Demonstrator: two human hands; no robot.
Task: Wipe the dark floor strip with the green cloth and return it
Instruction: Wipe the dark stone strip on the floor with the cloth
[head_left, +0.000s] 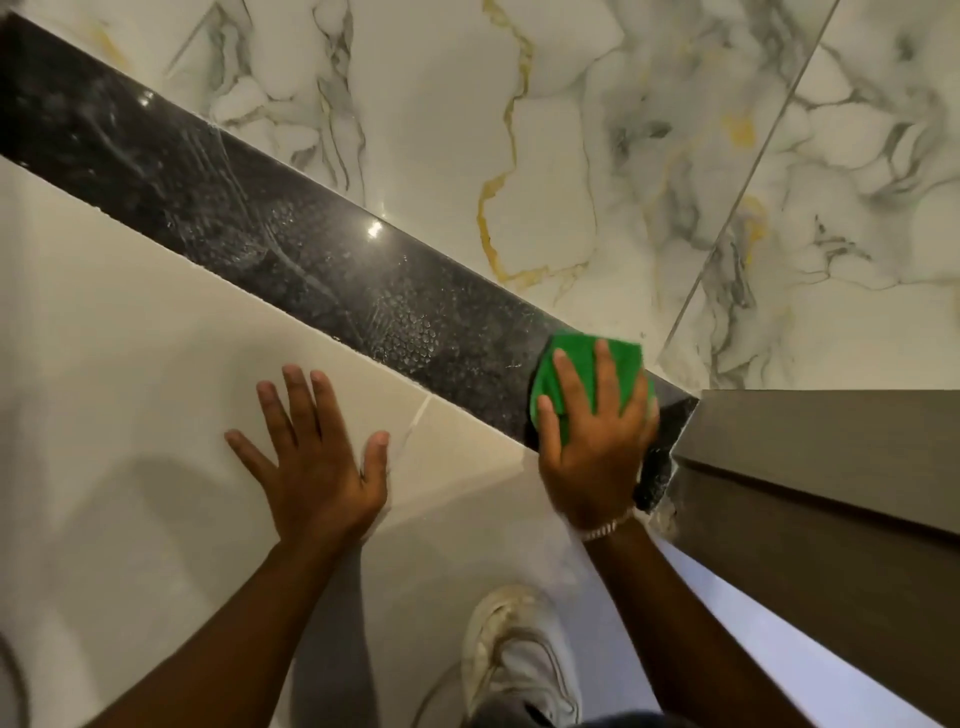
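The green cloth (587, 374) lies under the flat, pressing right hand (592, 441) at the dark floor strip's (260, 234) 4 o'clock end; I would sweep toward 10 o'clock, where smears remain, left hand (317, 457) spread empty on the pale tile (130, 338).

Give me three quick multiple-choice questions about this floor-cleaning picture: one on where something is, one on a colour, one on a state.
1. Where does the left hand rest?
A. on the pale tile
B. on the dark floor strip
C. on the brown panel

2. What colour is the cloth?
A. blue
B. green
C. yellow

3. How does the right hand meet the cloth?
A. pinching a raised corner
B. hovering above it
C. pressing it flat on the strip

Answers: 1 A, its spread fingers lie on the pale tile beside the strip; 2 B, bright green shows between the fingers; 3 C, the open palm covers the cloth at the strip's end.
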